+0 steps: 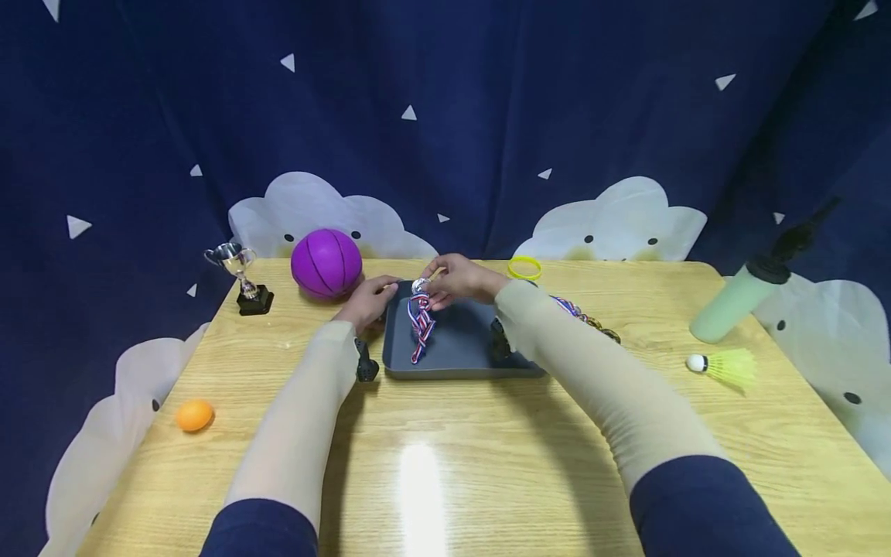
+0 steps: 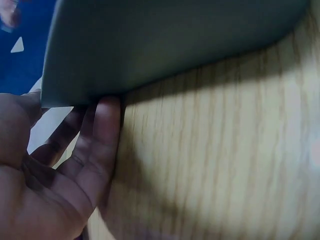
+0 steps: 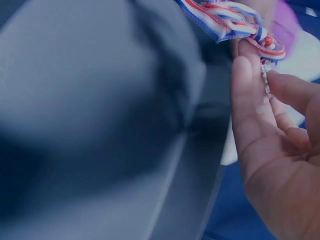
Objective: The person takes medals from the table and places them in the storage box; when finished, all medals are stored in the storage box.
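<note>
A grey tray (image 1: 462,352) lies on the wooden table. My right hand (image 1: 437,286) pinches a silver medal (image 1: 420,285) over the tray's far left corner. Its red, white and blue ribbon (image 1: 421,325) hangs bunched down into the tray. The right wrist view shows the ribbon (image 3: 230,17) above my fingers (image 3: 250,105), with the tray (image 3: 100,100) blurred beside them. My left hand (image 1: 371,300) rests at the tray's far left edge. In the left wrist view its straight fingers (image 2: 105,130) lie against the rim of the tray (image 2: 165,40).
A second ribboned medal (image 1: 592,317) lies right of the tray. Behind are a purple ball (image 1: 326,263), a small trophy (image 1: 244,278) and a yellow wristband (image 1: 524,268). An orange ball (image 1: 194,415) sits left; a green bottle (image 1: 734,302) and shuttlecock (image 1: 724,365) right.
</note>
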Demonstrator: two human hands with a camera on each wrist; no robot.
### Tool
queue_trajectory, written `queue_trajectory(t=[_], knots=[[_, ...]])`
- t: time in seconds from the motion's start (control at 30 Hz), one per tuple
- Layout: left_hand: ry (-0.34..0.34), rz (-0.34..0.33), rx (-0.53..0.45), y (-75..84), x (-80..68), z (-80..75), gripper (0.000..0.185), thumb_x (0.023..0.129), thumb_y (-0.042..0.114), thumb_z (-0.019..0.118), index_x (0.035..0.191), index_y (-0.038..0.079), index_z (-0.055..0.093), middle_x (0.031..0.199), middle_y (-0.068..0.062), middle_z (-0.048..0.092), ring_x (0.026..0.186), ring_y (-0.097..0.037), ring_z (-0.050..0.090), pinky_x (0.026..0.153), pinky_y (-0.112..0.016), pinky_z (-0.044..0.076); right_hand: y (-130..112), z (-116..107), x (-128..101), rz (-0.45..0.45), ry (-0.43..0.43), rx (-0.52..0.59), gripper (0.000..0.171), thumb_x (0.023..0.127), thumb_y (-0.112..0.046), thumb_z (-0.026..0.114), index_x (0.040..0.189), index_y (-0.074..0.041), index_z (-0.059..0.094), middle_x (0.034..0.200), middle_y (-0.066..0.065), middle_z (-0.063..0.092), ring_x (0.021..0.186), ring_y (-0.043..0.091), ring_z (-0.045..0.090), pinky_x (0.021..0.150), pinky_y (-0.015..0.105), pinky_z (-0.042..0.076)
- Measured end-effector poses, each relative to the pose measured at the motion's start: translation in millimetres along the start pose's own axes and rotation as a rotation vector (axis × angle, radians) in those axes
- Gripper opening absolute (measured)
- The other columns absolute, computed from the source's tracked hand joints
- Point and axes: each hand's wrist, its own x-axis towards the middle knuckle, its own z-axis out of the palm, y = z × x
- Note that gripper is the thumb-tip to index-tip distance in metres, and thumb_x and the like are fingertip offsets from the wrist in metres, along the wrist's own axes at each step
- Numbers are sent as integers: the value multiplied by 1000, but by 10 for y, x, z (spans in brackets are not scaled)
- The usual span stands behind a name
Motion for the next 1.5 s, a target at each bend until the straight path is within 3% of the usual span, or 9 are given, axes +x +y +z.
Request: queue_trajectory(t=[0.2, 0.43, 0.67, 0.83, 1.07, 1.13, 1.23, 1.43, 1.5], knots=[[-9, -58, -33, -9, 5, 2, 46, 115, 32, 40, 158, 17, 47, 162, -17, 43, 129, -33, 53, 90, -43, 62, 155, 196, 151, 59, 36, -93, 9, 102, 4, 60, 109, 3, 55, 72, 4, 63, 56, 10, 64, 60, 25, 62], [0, -43, -24, -15, 2, -17, 47, 115, 34, 40, 158, 17, 47, 160, -17, 45, 128, -32, 54, 85, -38, 61, 206, 309, 228, 29, 156, -283, 4, 99, 3, 66, 98, 5, 63, 71, 4, 64, 57, 10, 64, 67, 28, 64], [2, -61, -56, -4, -18, -32, 46, 115, 34, 40, 157, 17, 48, 153, -17, 51, 114, -26, 57, 81, -34, 59, 168, 400, 301, 47, 144, -552, 32, 99, -7, 69, 69, -10, 57, 59, -2, 60, 53, 8, 59, 51, 19, 50], [7, -55, -29, 11, -28, -24, 47, 115, 34, 39, 158, 18, 47, 156, -18, 49, 116, -30, 59, 89, -40, 61, 147, 433, 349, 81, 153, -688, 36, 99, -11, 72, 67, -11, 57, 56, 0, 59, 50, 10, 58, 46, 19, 47], [6, -58, -26, 35, -14, -7, 46, 115, 33, 39, 157, 16, 48, 156, -17, 49, 119, -30, 58, 91, -43, 60, 147, 431, 364, 123, 151, -747, 17, 101, -15, 70, 98, 1, 71, 63, 1, 60, 53, 12, 59, 49, 22, 50], [4, -64, -40, 31, -18, -1, 46, 115, 33, 39, 157, 16, 48, 155, -17, 50, 116, -29, 59, 91, -43, 61, 148, 418, 360, 125, 138, -750, 18, 102, -17, 69, 100, 2, 71, 64, 1, 60, 54, 12, 60, 50, 22, 51], [-2, -63, -46, 13, -17, 8, 47, 115, 33, 38, 157, 16, 48, 152, -18, 52, 112, -28, 59, 88, -41, 61, 122, 354, 327, 127, 116, -750, 19, 103, -18, 68, 91, -2, 68, 67, 2, 61, 58, 12, 64, 55, 23, 57], [13, -59, -45, 2, -18, 12, 47, 115, 33, 39, 158, 16, 47, 152, -19, 52, 110, -28, 60, 85, -40, 61, -27, -21, 50, 46, 61, -680, 18, 105, -12, 61, 93, 1, 63, 75, 6, 65, 71, 18, 75, 76, 34, 67], [11, -58, -49, 3, -20, 15, 47, 115, 33, 39, 158, 15, 47, 153, -19, 52, 110, -28, 60, 84, -40, 61, -15, -222, -84, -6, 63, -635, 17, 105, -11, 60, 97, 4, 64, 75, 6, 66, 72, 18, 76, 76, 36, 67]])
